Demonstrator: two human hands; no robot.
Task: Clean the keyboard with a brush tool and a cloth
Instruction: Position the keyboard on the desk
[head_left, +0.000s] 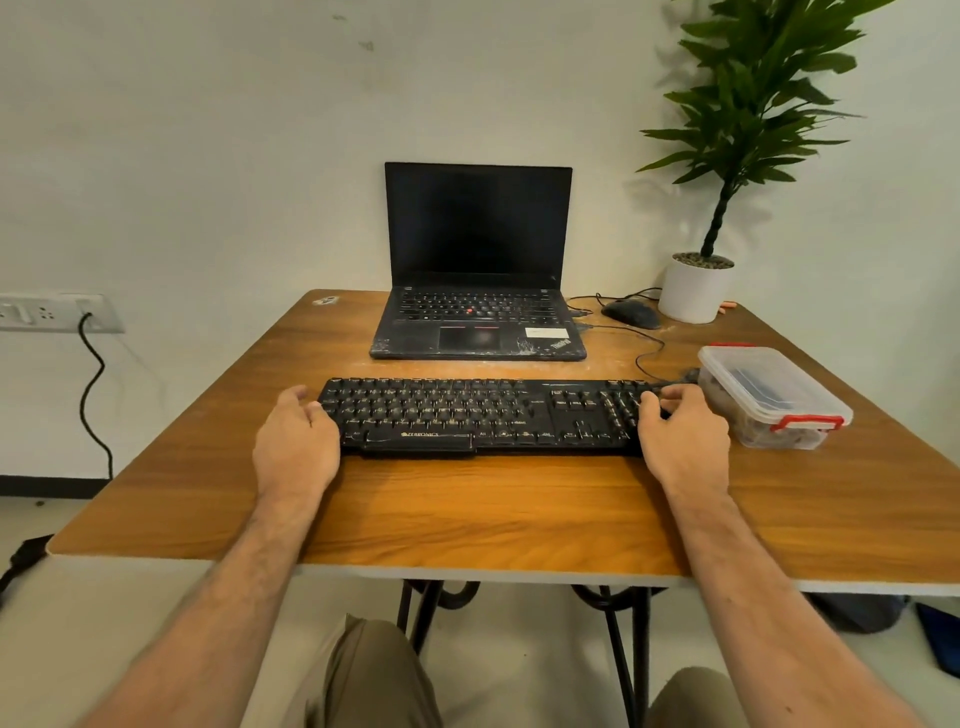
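A black, dusty keyboard lies flat across the middle of the wooden table. My left hand holds its left end, with the thumb against the edge and the fingers curled beside it. At the right end, my right hand has its fingers curled over the number keys. No brush or cloth is visible outside the box.
An open black laptop stands behind the keyboard. A wired mouse and a white plant pot sit at the back right. A lidded clear plastic box with red clips, contents unclear, lies close to my right hand.
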